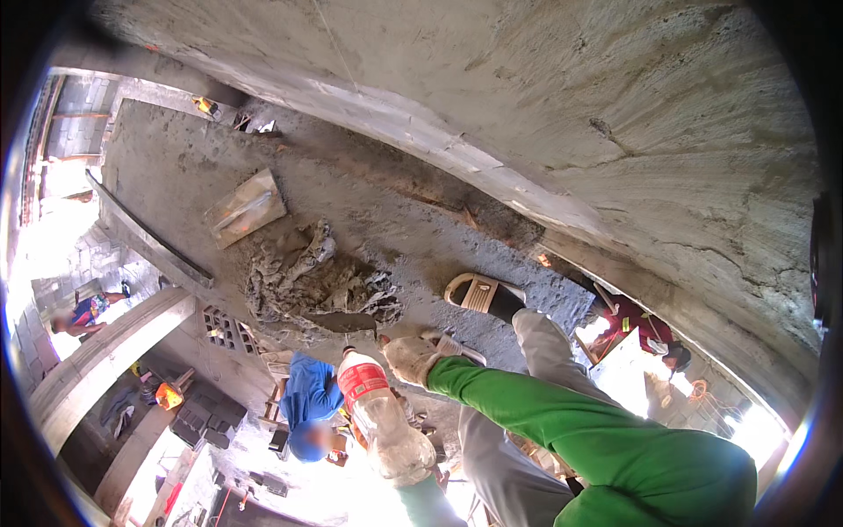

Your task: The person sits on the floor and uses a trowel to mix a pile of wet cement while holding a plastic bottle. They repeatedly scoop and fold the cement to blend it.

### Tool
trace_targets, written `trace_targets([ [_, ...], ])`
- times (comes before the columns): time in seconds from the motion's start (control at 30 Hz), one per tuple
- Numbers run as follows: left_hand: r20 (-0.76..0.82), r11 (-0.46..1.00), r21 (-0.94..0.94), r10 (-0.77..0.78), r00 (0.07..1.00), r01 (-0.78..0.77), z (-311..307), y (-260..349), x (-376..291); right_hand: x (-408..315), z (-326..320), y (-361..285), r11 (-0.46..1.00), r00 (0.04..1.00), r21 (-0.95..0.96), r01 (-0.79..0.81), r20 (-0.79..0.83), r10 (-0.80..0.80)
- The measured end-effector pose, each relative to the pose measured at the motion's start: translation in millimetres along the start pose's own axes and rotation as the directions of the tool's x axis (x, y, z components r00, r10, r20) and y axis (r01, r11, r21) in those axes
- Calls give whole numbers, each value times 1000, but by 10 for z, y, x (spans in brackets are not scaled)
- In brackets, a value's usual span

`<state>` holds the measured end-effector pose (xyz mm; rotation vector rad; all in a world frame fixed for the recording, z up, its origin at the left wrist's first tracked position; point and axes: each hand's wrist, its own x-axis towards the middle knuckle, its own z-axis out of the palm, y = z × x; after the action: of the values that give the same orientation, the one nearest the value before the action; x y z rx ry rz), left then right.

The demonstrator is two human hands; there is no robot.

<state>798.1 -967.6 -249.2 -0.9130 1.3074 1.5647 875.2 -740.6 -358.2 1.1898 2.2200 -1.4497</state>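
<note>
My gloved left hand point(403, 456) grips the lower end of a clear plastic bottle point(370, 412) with a red label. The bottle's narrow end points towards a heap of wet mortar point(296, 277) on the concrete ledge point(395, 230). My gloved right hand point(409, 361), in a green sleeve, is closed at the near edge of the heap. A trowel point(339, 321) lies flat against the mortar and appears to be in that hand, its handle mostly hidden by the glove. A rectangular plastering float point(249, 207) rests beyond the heap, handle upward.
A rough plastered wall point(625, 132) runs along my right. A long straightedge point(151, 230) overhangs the ledge's far left edge. My sandaled foot point(484, 295) stands on the ledge. Below are a person in blue point(308, 395), stacked hollow blocks point(211, 412) and a concrete beam point(112, 362).
</note>
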Motion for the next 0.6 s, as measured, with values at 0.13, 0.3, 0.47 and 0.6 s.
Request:
trace_targets([
  [0.13, 44, 1000, 18, -24, 999, 23, 75, 116, 143, -36, -112, -107, 989, 988, -28, -143, -64, 141],
  [0.3, 101, 998, 44, -43, 994, 39, 195, 267, 300, -229, -195, -213, 992, 989, 115, -48, -135, 64],
  [0.47, 147, 996, 74, -61, 987, 51, 335, 444, 429, -345, -97, -178, 990, 979, 133, 37, -206, -9],
  [0.6, 173, 992, 116, -75, 982, 55, 362, 496, 422, -163, 7, -5, 996, 999, 95, -4, -51, 9],
])
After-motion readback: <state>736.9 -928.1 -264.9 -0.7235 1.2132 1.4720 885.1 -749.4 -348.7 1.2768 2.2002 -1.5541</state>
